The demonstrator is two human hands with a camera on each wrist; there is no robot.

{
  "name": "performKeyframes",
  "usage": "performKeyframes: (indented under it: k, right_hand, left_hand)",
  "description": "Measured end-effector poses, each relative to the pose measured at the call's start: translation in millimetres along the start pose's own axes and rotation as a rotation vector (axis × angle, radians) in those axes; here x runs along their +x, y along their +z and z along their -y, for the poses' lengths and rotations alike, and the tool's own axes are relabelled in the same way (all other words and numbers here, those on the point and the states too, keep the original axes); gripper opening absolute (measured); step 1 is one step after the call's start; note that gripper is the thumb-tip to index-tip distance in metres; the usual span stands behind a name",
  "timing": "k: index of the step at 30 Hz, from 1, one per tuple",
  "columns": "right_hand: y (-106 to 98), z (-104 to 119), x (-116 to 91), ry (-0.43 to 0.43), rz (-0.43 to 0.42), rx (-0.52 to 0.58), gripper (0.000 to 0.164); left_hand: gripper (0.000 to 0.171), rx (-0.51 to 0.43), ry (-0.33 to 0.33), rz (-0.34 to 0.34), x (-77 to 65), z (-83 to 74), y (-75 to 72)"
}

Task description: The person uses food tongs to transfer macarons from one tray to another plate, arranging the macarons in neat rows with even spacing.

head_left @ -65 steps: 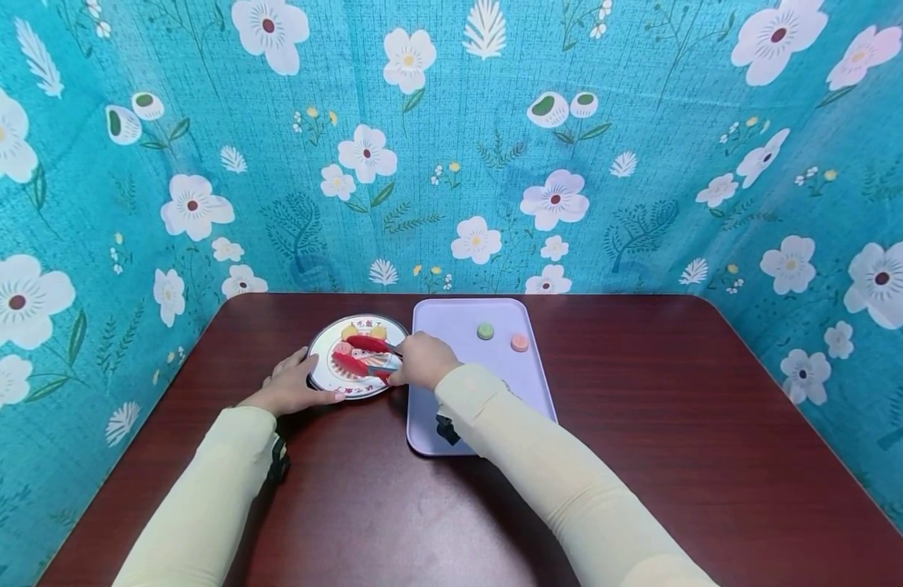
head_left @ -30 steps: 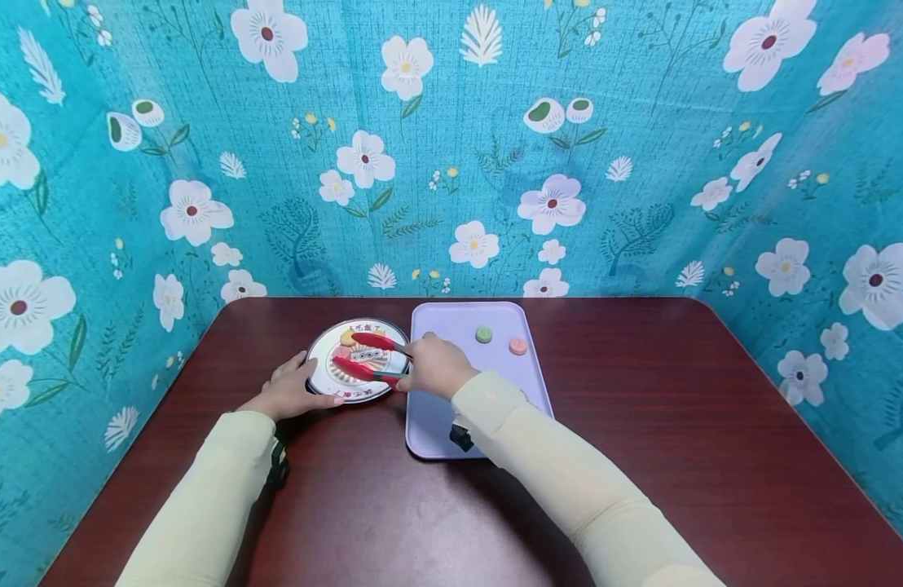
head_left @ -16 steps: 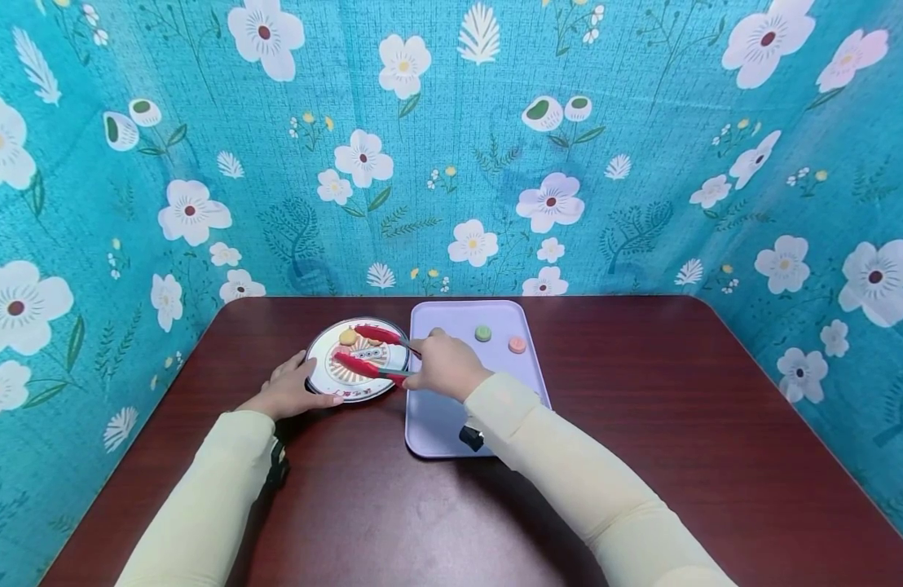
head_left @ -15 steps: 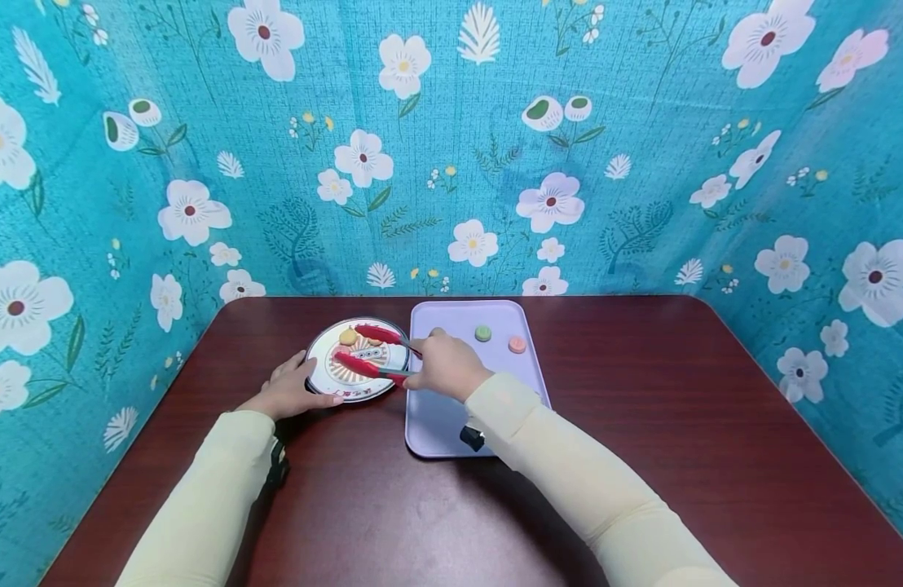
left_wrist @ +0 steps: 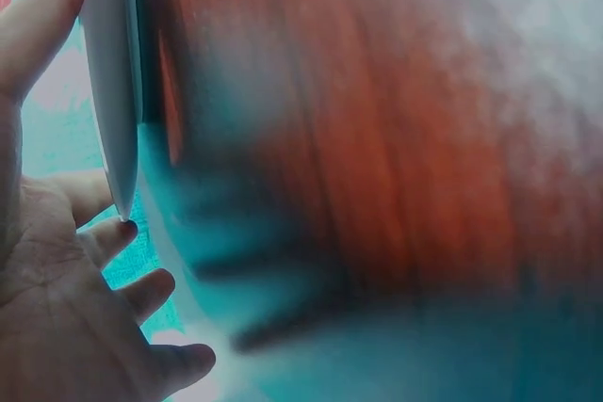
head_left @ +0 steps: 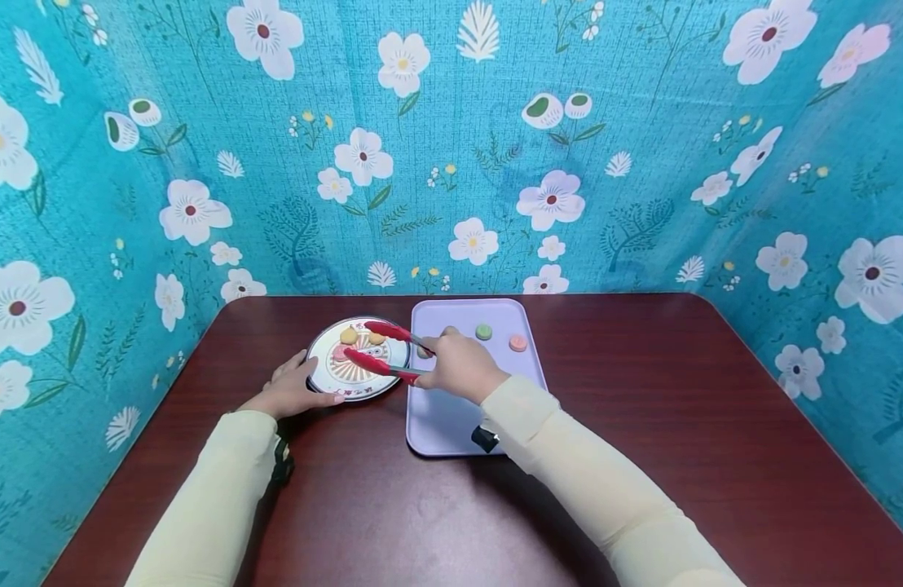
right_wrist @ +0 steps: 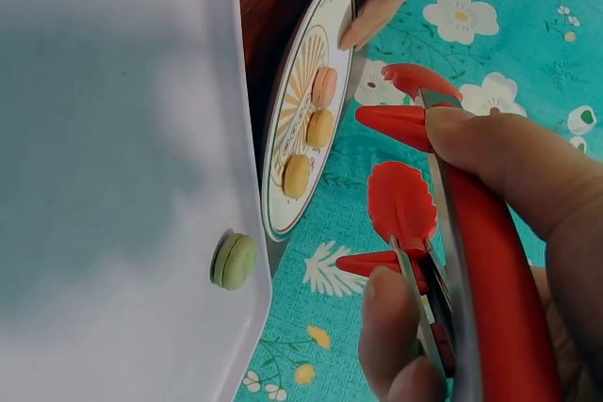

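Observation:
My left hand (head_left: 286, 390) holds the left rim of a round white plate (head_left: 327, 377), its thumb at the front edge. In the left wrist view, the plate's edge (left_wrist: 111, 91) lies between thumb and fingers. On the plate are a pink macaron (right_wrist: 323, 88) and two yellow macarons (right_wrist: 319, 128). My right hand (head_left: 462, 367) grips red-tipped tongs (head_left: 378, 363) by the handles. Their tips are spread apart over the plate with nothing between them. In the right wrist view, the red tips (right_wrist: 402, 202) hang apart from the macarons.
A lilac tray (head_left: 440, 424) lies right of the plate. It bears a green macaron (head_left: 483, 332), a pink macaron (head_left: 518, 342) and a pale green macaron (right_wrist: 234, 261) near its left edge. A flowered teal cloth (head_left: 451, 163) hangs behind the dark wooden table (head_left: 642, 408).
My right hand has drawn the tongs to the right, their tips pulling back across the plate and showing more of the macarons. My left hand stays at the plate's rim.

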State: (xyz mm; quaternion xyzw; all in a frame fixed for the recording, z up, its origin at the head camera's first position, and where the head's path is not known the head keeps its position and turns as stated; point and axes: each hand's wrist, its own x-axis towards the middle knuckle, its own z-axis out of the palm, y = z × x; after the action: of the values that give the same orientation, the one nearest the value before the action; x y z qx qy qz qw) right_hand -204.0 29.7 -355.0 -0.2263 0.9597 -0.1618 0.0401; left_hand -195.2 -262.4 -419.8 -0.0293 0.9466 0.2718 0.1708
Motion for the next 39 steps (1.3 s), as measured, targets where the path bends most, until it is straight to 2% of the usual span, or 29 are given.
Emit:
performKeyframes:
  k: [6,12,24,39]
  right_hand:
    - [-1.8,-8.2,-6.5,0.026,-0.013,0.034,0.066]
    - [-0.7,-15.8,-14.0,0.027,-0.033,0.022,0.069]
    - [-3.4,-31.5,-25.3,0.044,-0.077,0.031,0.066]
    - [-9.5,-46.7,-41.1,0.071,-0.121,0.024,0.068]
  left_hand:
    - [0.112,0.009,0.004,0.002,1.1,-2.0,0.8]
    - [0.112,0.010,-0.011,0.008,2.2,-2.2,1.9]
    - [0.115,-0.002,-0.019,0.013,2.8,1.3,4.6]
    - [0.112,0.025,0.025,0.003,-3.9,-5.4,-0.8]
